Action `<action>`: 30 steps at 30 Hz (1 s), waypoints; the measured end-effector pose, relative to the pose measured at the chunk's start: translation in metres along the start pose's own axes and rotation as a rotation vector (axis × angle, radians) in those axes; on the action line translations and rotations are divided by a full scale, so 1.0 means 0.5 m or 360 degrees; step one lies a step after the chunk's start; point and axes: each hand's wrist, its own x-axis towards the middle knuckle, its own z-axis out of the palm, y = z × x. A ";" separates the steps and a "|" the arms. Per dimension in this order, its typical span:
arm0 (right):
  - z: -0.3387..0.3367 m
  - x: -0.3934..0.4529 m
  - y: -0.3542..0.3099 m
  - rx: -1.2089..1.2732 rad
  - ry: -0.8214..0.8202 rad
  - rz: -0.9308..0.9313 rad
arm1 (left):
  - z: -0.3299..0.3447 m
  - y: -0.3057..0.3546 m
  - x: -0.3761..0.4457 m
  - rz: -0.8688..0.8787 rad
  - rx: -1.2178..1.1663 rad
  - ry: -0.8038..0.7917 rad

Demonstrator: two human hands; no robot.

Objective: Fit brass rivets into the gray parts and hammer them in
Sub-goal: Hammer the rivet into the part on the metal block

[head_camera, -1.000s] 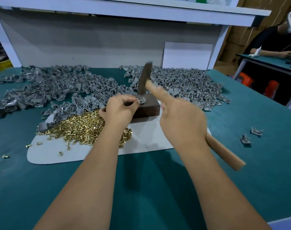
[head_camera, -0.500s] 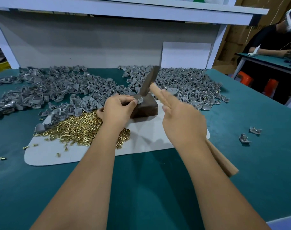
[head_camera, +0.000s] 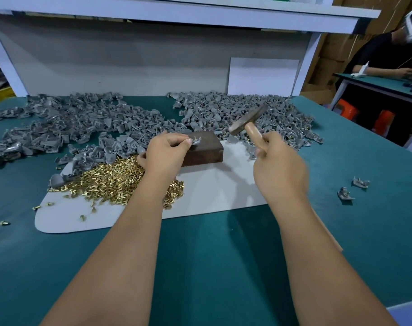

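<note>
The left hand [head_camera: 167,154] pinches a gray part [head_camera: 196,141] with a brass rivet standing in it, pressing it on the near left top of a dark block [head_camera: 206,150] on the white mat [head_camera: 223,189]. The right hand [head_camera: 279,168] grips the wooden handle of a hammer [head_camera: 248,120], its head raised to the right of the block. Loose rivets [head_camera: 111,182] lie heaped at the left, with piles of gray parts [head_camera: 83,123] beyond.

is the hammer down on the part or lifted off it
Lifted: the hammer head hangs right of the gray part, clear of the block.
</note>
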 end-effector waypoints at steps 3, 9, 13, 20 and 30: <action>0.008 -0.005 -0.006 -0.0010 -0.0053 -0.0016 | 0.000 0.000 -0.001 -0.0002 0.0023 0.0002; 0.020 -0.004 -0.003 -0.0067 -0.0116 0.0004 | 0.000 0.001 0.000 -0.0013 0.0025 0.0006; 0.027 -0.004 -0.003 -0.0091 -0.0171 0.0017 | 0.000 -0.002 0.000 0.0023 0.0046 0.0002; 0.034 0.000 -0.001 -0.0106 -0.0240 0.0080 | 0.002 -0.006 0.002 0.0058 0.0113 0.0019; 0.035 0.010 -0.007 -0.0190 0.0089 -0.0229 | 0.011 0.020 -0.014 0.0491 0.0427 0.0153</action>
